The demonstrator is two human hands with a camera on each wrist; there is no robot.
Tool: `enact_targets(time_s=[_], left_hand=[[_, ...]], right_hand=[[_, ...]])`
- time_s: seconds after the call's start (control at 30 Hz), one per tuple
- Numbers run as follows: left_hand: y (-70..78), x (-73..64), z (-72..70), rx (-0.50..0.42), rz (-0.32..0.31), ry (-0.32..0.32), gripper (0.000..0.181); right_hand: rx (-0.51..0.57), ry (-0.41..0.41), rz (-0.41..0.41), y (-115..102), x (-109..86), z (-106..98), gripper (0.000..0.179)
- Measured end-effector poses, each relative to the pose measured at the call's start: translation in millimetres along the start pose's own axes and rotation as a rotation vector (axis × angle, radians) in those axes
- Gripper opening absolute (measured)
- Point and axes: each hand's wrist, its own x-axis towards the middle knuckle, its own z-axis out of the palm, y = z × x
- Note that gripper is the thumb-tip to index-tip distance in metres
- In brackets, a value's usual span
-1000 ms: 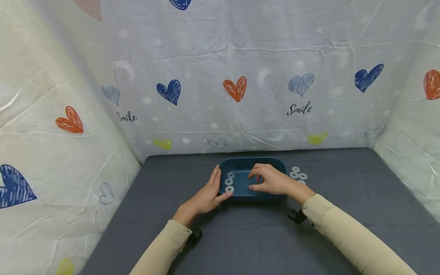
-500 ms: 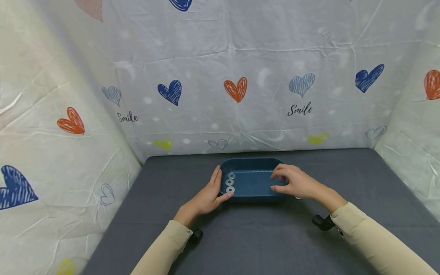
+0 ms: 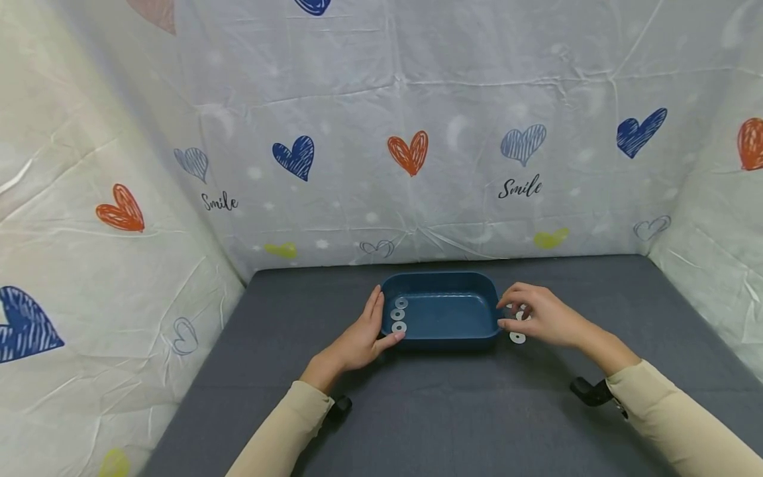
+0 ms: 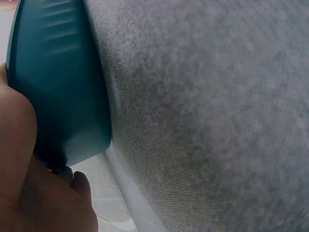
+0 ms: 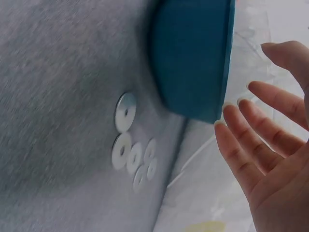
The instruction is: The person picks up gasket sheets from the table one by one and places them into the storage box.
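Observation:
A blue rectangular tray (image 3: 447, 318) stands on the table with three flat metal washers (image 3: 397, 315) in a row along its left inner side. My left hand (image 3: 356, 339) holds the tray's left end, its thumb over the near corner and its fingers along the side wall. Just right of the tray, my right hand (image 3: 539, 315) hovers over several more washers (image 3: 517, 338), holding nothing. In the right wrist view its fingers are spread and gently bent, apart from the loose washers (image 5: 125, 112) on the cloth. In the head view it partly hides those washers.
Dark grey cloth (image 3: 441, 404) covers the table. A white curtain (image 3: 346, 199) printed with hearts hangs behind the table and along both sides. Black wrist straps (image 3: 591, 391) sit at the sleeve cuffs.
My right hand has moved right, from over the tray's inside, across its right end, to above the loose washers. The left hand, tray and washers inside have stayed in place.

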Motion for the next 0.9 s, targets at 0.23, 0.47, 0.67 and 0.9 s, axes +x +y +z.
enact_targets(time_s=[0.23, 0.47, 0.67, 0.9], left_hand=[[1.4, -0.7, 0.1, -0.004, 0.004, 0.004, 0.099], [0.6, -0.4, 0.0, -0.009, 0.005, 0.002, 0.099], [-1.7, 0.5, 1.2, 0.000, 0.012, 0.006, 0.099], [-2.1, 0.4, 2.1, 0.001, 0.010, 0.008, 0.099]], right_hand=[[0.012, 0.007, 0.071, 11.9, -10.6, -7.4, 0.028], [-0.037, 0.033, 0.087, 28.8, -15.6, -13.1, 0.024], [-0.062, 0.047, 0.098, 42.9, -19.8, -14.0, 0.027], [-0.079, 0.040, 0.173, 56.2, -21.4, -14.6, 0.030]])
